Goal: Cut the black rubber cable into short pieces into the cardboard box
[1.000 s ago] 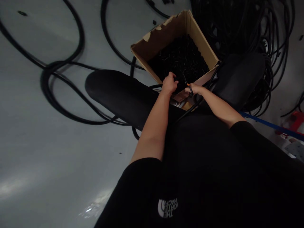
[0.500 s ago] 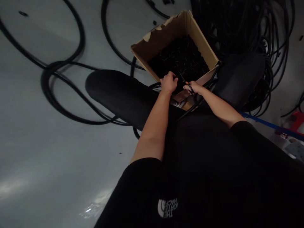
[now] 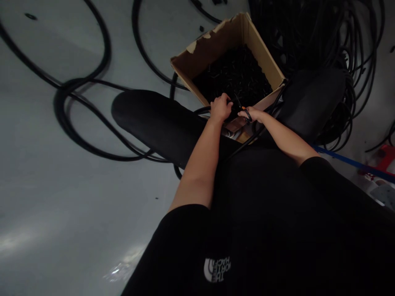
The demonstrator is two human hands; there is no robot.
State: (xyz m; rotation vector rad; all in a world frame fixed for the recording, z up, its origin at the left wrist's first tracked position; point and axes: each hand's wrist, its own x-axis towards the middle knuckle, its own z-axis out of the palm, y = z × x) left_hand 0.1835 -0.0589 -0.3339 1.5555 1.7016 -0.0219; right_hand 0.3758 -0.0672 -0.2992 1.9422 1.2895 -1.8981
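Observation:
My left hand (image 3: 220,107) is closed at the near edge of an open cardboard box (image 3: 263,47), its fingers around a black rubber tube (image 3: 202,110) that runs in from the left. Scissors (image 3: 247,115) with black and orange handles sit in my right hand (image 3: 255,114), which is closed on them. Their blades point up and left over the box, close to my left fingers. Inside the box lies a heap of short black cut pieces (image 3: 237,72). The tube's end by my left fingers is too dark to make out.
Long loops of black tube (image 3: 106,157) lie on the grey floor at left. A big tangle of black tube (image 3: 308,33) is at the upper right. My legs flank the box. A blue strap (image 3: 345,160) and a red object (image 3: 385,158) are at far right.
My left hand has shifted very slightly right, toward the scissors. The scissors' blades have moved a little, and my right hand stays almost in place.

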